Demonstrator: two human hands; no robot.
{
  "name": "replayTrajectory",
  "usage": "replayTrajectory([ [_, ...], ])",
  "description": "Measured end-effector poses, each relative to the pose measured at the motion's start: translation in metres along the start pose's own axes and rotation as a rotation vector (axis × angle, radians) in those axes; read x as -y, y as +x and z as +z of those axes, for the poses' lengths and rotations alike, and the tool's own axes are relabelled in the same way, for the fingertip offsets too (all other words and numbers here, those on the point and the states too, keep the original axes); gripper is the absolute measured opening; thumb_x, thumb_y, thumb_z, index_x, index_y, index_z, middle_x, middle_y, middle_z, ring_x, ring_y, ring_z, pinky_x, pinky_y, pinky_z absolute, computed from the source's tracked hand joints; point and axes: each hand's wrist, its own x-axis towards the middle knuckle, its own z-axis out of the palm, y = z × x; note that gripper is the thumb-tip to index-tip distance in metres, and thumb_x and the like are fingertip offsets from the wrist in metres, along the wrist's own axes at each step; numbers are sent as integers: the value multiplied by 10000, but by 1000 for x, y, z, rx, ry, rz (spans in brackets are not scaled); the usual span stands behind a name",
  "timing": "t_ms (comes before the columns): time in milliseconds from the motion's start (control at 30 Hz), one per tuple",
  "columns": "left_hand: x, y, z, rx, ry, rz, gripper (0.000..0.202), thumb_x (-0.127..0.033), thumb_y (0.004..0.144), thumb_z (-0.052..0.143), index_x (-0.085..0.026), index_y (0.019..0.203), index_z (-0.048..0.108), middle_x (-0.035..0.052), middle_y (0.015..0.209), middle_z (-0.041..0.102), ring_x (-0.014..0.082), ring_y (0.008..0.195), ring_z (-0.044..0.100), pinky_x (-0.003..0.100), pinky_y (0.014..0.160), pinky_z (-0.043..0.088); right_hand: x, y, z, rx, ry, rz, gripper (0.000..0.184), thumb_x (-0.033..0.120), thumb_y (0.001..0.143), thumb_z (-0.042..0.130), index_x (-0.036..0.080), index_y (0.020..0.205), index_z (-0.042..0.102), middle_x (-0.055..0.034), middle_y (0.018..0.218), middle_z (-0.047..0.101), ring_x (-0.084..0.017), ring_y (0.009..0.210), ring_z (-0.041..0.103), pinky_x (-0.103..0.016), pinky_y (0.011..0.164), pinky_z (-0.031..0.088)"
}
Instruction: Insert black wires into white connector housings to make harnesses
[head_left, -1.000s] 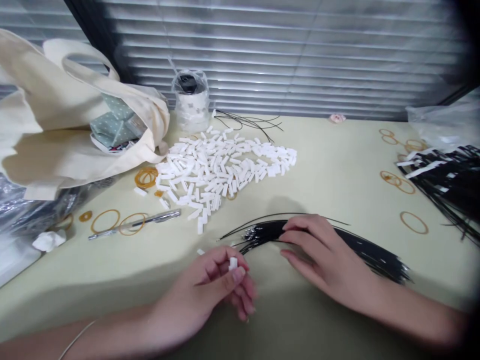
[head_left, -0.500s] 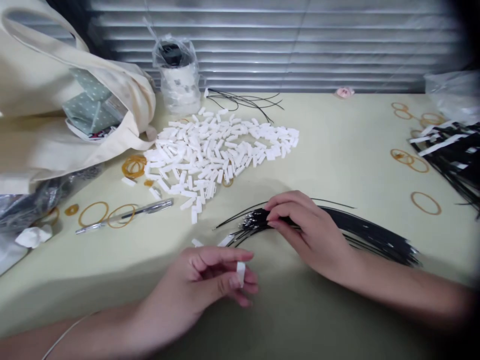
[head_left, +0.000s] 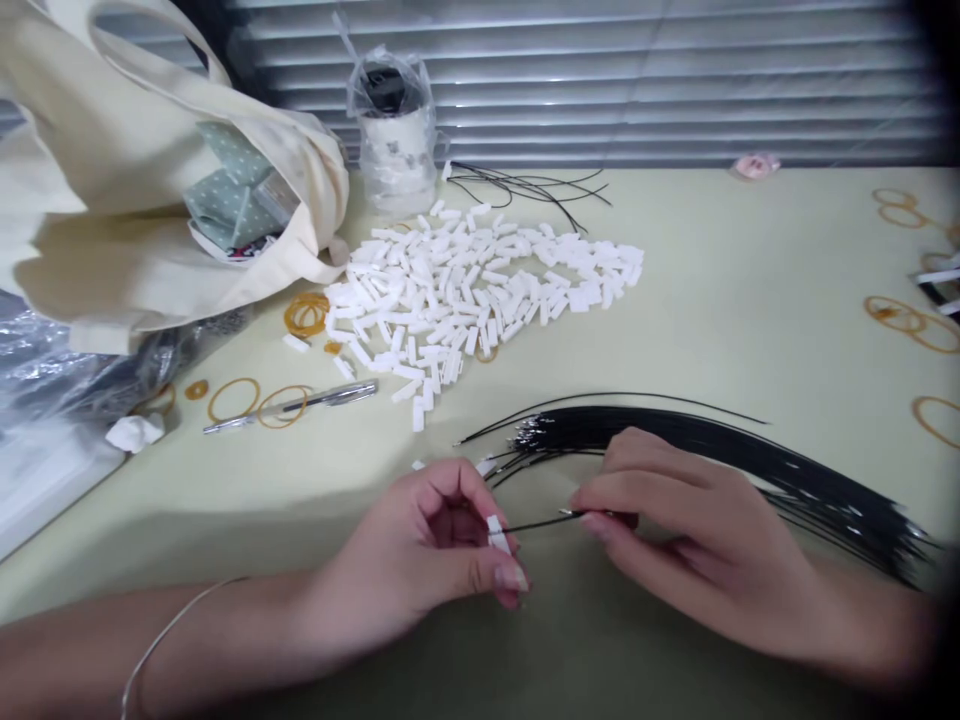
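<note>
Open lane at twelve o'clock from the right hand
The black wire bundle bars ten to three; beyond, free surface runs between the white connector pile at eleven and rubber bands near two.

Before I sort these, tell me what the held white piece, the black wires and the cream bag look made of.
White piece: probably plastic, matte, with crisp block edges. Black wires: likely plastic-coated metal, smooth, with shiny silvery tips. Cream bag: apparently canvas or similar cloth, matte, with soft folds.
</note>
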Motion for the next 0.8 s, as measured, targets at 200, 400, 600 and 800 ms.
replayTrajectory([
  [200, 4, 1, -2, -17, -13, 23, 343, -90, 642, 772, -154, 702, 440, -49, 622, 635, 88, 545, 639, 173, 506, 504, 6, 0, -5, -44, -21, -15, 127, 129, 836, 530, 223, 904, 583, 6, 612, 524, -112, 576, 452, -251, 504, 394],
  [400, 5, 0, -3, -6, 0, 26, 350, -100, 647, 771, -158, 693, 429, -50, 624, 633, 80, 524, 631, 160, 484, 498, 9, 0, -6, -21, -18, -29, 147, 120, 827, 539, 232, 918, 568, 10, 601, 528, -114, 586, 459, -254, 523, 418],
  [600, 4, 0, -2, -23, 19, 2, 345, -93, 631, 776, -154, 682, 440, -53, 617, 632, 71, 514, 623, 152, 479, 500, 9, -3, -4, -27, -22, -1, 120, 124, 829, 538, 224, 890, 568, 14, 608, 519, -101, 586, 448, -234, 524, 410],
  [800, 1, 1, 1, -31, 3, -17, 325, -94, 631, 770, -149, 675, 452, -43, 589, 649, 69, 495, 615, 144, 461, 498, 10, -1, -6, 8, -34, -18, 144, 111, 833, 529, 224, 914, 568, 16, 583, 503, -110, 565, 439, -246, 514, 394],
])
